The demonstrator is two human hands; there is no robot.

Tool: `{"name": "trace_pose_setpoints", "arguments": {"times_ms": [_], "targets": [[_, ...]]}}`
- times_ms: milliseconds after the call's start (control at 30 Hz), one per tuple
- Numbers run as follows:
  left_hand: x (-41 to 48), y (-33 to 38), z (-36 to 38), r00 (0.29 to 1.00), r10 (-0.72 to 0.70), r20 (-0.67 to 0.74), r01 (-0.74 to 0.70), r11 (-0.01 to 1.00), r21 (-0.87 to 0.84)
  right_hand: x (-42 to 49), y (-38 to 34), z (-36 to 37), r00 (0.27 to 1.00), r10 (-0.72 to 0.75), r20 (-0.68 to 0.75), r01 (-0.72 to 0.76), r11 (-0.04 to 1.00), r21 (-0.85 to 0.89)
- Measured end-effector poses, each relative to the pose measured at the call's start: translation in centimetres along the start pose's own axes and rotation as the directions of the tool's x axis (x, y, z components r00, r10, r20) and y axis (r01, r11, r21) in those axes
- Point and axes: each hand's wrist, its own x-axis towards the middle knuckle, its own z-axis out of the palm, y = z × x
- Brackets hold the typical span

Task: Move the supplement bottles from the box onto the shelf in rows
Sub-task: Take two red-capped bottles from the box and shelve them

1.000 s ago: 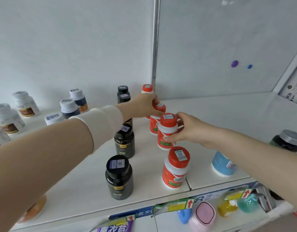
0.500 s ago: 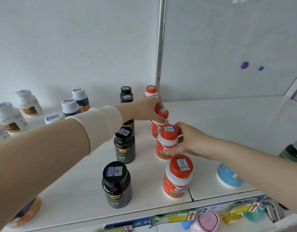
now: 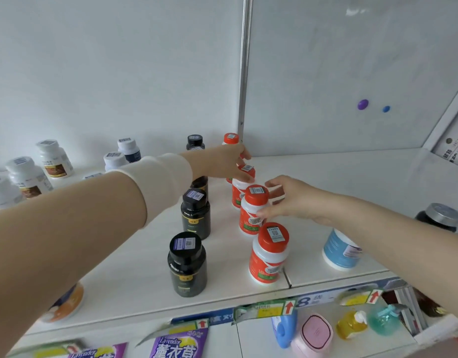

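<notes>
Shelf (image 3: 326, 182): orange-capped row (image 3: 269, 254) runs 6 to 12 o'clock. Right hand (image 3: 292, 200): fingers curl round second orange-capped bottle (image 3: 252, 215), thumb on label. Left hand (image 3: 220, 164): fingers grip third orange-capped bottle (image 3: 238, 192). Black bottles (image 3: 195, 215) at 9 o'clock.

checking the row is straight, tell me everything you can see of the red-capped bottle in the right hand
The red-capped bottle looks like white plastic, with an orange-red cap bearing a barcode sticker and an orange-red label. It stands upright on the shelf, second from front in its row. The right hand grips it.
</notes>
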Motion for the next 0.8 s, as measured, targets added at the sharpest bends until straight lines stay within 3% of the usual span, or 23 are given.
{"name": "trace_pose_setpoints", "arguments": {"times_ms": [133,233,300,533,800], "targets": [[-4.5,1.0,-2.3,0.995,0.010,-0.102,0.018,0.963,0.267,-2.2,-2.0,-2.3,0.996,-0.061,-0.066,0.052,0.991,-0.122],[-8.9,1.4,-3.6,0.975,0.035,-0.218,0.112,0.773,0.624,-4.0,-4.4,-2.4,0.972,-0.193,-0.135,0.154,0.955,-0.255],[-12.4,1.3,-4.0,0.961,0.023,-0.277,0.193,0.660,0.726,-5.1,-5.9,-1.0,0.950,-0.267,-0.161,0.203,0.922,-0.330],[-27.3,0.0,-3.7,0.885,-0.166,-0.435,0.461,0.444,0.768,-10.2,-12.1,7.8,0.849,-0.528,-0.020,0.412,0.684,-0.602],[-48.5,-5.7,-3.4,0.704,-0.457,-0.543,0.696,0.294,0.655,-18.4,-23.1,23.8,0.628,-0.737,0.250,0.672,0.352,-0.651]]}}
